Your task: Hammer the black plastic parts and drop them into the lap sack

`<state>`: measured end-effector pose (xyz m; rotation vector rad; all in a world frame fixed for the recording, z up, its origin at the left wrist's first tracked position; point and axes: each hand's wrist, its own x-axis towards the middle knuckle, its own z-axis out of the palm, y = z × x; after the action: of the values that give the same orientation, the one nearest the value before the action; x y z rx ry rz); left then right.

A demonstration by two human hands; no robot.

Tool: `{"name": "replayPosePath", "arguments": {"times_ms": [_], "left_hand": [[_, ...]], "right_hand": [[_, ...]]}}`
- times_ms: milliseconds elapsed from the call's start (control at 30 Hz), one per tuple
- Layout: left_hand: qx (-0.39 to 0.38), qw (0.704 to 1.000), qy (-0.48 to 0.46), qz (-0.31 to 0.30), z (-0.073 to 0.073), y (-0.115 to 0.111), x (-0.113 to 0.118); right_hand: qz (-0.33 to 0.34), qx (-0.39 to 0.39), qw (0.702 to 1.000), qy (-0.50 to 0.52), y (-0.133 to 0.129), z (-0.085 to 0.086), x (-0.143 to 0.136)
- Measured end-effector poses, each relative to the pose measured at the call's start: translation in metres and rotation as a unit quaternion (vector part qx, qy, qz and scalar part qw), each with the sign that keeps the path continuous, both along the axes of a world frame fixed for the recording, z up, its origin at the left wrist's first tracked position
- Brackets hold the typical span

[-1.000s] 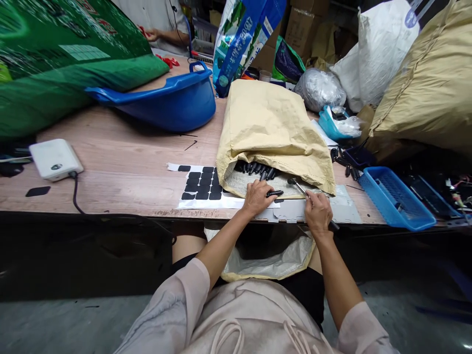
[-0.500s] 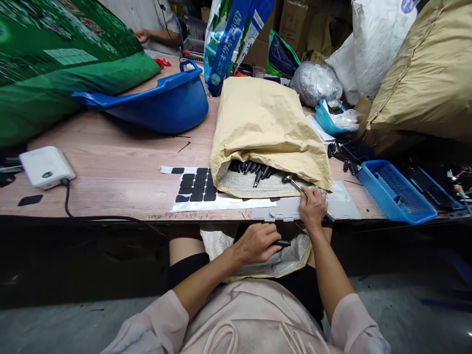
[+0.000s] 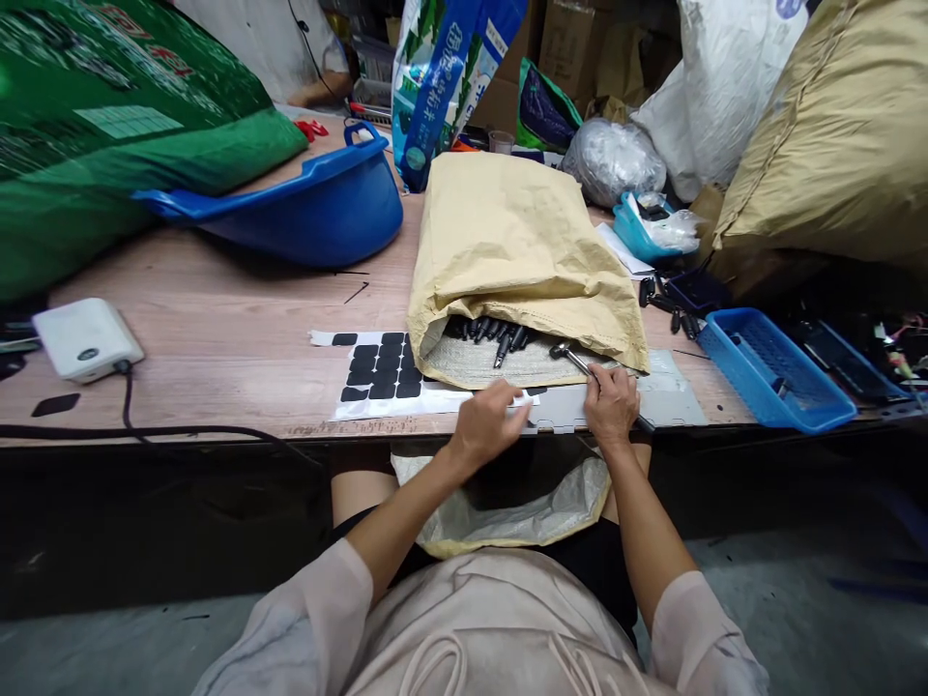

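Note:
My left hand (image 3: 493, 423) is at the table edge, in front of the mouth of a tan woven sack (image 3: 500, 222). Its thumb and fingers are apart, and I see nothing held in them. Several slim black pieces (image 3: 503, 346), shaped like pens, stick out of that mouth. My right hand (image 3: 613, 404) is wrapped round a metal tool that looks like a ratchet wrench (image 3: 572, 360). The tool's rounded head rests by the sack's lower lip, and its dark handle end shows beyond the palm. A second sack (image 3: 536, 532), silvery inside, lies open on my lap below both hands.
A white sheet with black stickers (image 3: 384, 367) lies left of the sack. Farther left are a blue basin (image 3: 290, 222) and a white box with a cable (image 3: 88, 338). A blue basket (image 3: 775, 372) stands right. Full bags crowd the back, where another person's arm (image 3: 319, 89) shows.
My left hand has risen from over the lap sack to the table edge and opened; the black piece it held is gone from it. My right hand keeps hold of the tool.

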<state>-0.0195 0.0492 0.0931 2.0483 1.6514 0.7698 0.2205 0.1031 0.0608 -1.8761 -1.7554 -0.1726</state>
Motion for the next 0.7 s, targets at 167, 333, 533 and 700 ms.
{"name": "replayPosePath", "arguments": {"times_ms": [167, 333, 533, 700], "left_hand": [[-0.041, 0.98, 0.027, 0.191, 0.013, 0.076, -0.008], [-0.081, 0.979, 0.047, 0.182, 0.004, 0.082, -0.024], [-0.022, 0.997, 0.006, 0.08, -0.005, 0.056, -0.025], [-0.022, 1.0, -0.013, 0.013, -0.012, 0.065, -0.007]], "right_hand": [[0.004, -0.014, 1.0, 0.01, 0.0, 0.0, 0.0], [0.009, -0.008, 1.0, 0.021, 0.0, 0.0, 0.0], [-0.003, -0.014, 1.0, 0.018, 0.0, 0.0, -0.002], [0.003, -0.022, 1.0, 0.012, 0.002, -0.002, 0.0]]}}
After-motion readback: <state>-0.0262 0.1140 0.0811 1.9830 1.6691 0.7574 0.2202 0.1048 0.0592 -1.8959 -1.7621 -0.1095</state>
